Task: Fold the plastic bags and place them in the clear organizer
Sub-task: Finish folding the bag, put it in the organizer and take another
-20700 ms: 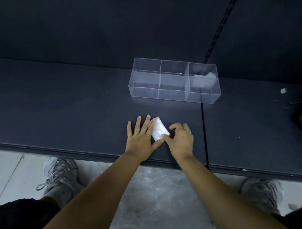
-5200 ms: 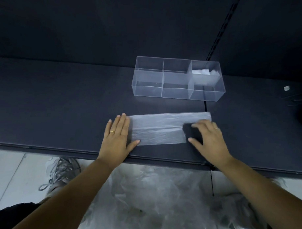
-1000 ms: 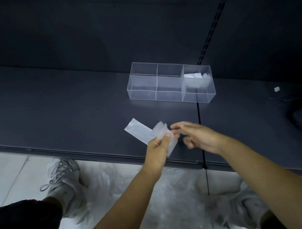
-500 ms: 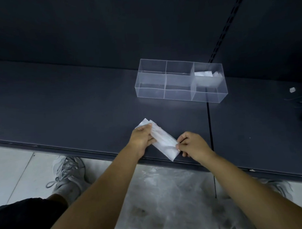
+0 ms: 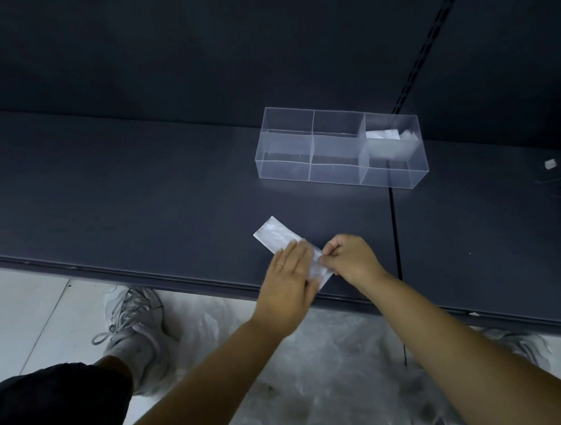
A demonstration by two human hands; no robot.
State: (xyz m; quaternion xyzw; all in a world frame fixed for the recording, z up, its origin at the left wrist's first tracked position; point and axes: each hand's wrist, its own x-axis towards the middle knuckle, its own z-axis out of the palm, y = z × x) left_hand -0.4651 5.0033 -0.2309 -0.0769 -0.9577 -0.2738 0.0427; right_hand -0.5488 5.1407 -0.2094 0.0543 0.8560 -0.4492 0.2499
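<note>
Plastic on the floor: a heap of loose clear bags (image 5: 310, 386) is seen below the bench edge, between the two grey shoes (image 5: 134, 332); these are judged to be the bags not yet folded.
Left hand (image 5: 289, 280): it is laid flat, fingers stretched, and pressed on the middle of the folded strip; nothing is gripped by it. Half a second ago the far end of the strip was pinched by this hand, so it has been moved to the middle.
Right hand (image 5: 347, 257): it is closed in a pinch on the near right end of the strip, and this end is kept as before.
Plastic bag (image 5: 275, 236): it is folded into a narrow strip and lies diagonally on the bench, near the front edge; its far left end is now free.
Meaning of the change: the strip was stretched between both hands, and now it is held down at the middle. It is judged that the next cross fold is being prepared, to make a small packet.
Bench (image 5: 145, 191): dark and flat.
Clear organizer (image 5: 305, 149): it stands well apart behind the hands, with three compartments. Folded bags (image 5: 388, 138) are seen in the right compartment only; the left and middle ones appear empty.
</note>
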